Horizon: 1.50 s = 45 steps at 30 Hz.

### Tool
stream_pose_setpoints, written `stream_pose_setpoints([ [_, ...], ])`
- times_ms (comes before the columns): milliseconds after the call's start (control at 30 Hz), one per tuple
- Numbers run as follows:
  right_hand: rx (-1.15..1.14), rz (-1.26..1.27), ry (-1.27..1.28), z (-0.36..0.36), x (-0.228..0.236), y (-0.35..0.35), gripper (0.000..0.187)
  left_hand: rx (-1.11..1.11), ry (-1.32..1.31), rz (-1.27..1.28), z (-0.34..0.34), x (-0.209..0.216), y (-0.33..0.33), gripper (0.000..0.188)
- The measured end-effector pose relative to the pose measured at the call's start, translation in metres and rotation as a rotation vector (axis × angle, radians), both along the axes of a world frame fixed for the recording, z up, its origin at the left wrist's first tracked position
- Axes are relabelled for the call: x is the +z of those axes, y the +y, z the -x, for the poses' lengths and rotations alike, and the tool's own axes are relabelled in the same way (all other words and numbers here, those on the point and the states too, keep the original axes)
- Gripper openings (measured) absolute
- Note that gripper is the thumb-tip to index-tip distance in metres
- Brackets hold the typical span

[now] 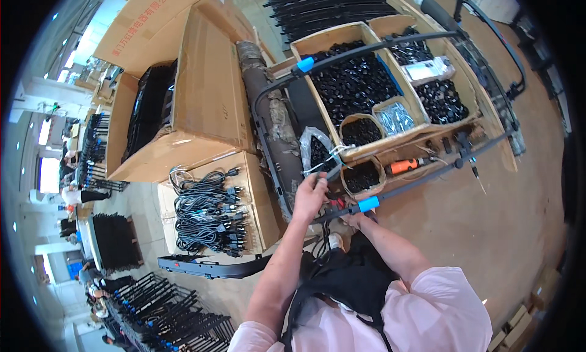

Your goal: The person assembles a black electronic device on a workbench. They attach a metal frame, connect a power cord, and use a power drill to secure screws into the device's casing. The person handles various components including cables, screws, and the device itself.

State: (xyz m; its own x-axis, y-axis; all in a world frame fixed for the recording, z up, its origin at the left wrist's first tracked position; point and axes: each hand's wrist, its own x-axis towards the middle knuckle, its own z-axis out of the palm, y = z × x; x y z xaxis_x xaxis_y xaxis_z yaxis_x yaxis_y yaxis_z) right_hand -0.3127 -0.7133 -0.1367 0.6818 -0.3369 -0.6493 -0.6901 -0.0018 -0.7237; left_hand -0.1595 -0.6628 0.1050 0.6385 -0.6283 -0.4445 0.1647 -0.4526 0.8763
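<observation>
My left hand (311,196) is closed, its fingertips pinched together at the lower edge of a clear plastic bag (307,139) of small black parts. What lies between the fingertips is too small to make out. My right hand (360,216) is beside the near bar of a black tubular frame (421,180), just below a blue sleeve (368,204) on it; the bar hides most of its fingers. Something small and red (337,203) shows between the two hands. The frame spans the wooden parts trays, with another blue sleeve (305,64) on its far bar.
Wooden trays (408,131) hold black parts, screws (394,117) and an orange power screwdriver (404,166). On the left, bundled power cords (207,211) lie on a carton beneath a large open cardboard box (210,89). A curved black piece (213,268) juts out at lower left, near racks of black frames (165,306).
</observation>
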Motion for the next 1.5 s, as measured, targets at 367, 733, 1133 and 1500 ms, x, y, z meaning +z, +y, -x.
stream_pose_setpoints([
  [367,0.090,-0.249,-0.035,-0.015,0.013,-0.028,0.040,-0.125,-0.731,-0.706,-0.015,-0.026,-0.042,0.038],
  [733,0.241,-0.430,0.159,0.082,0.049,-0.070,0.025,-0.301,-0.914,-0.816,-0.018,-0.001,-0.051,0.059],
  [1133,0.102,-0.072,0.004,0.155,0.213,-0.148,0.036,0.557,-1.344,-0.488,-0.345,0.307,0.108,0.032],
  [1500,0.049,0.148,-0.026,0.154,0.268,-0.124,0.038,0.211,-1.030,-1.286,-0.512,0.246,0.157,0.036],
])
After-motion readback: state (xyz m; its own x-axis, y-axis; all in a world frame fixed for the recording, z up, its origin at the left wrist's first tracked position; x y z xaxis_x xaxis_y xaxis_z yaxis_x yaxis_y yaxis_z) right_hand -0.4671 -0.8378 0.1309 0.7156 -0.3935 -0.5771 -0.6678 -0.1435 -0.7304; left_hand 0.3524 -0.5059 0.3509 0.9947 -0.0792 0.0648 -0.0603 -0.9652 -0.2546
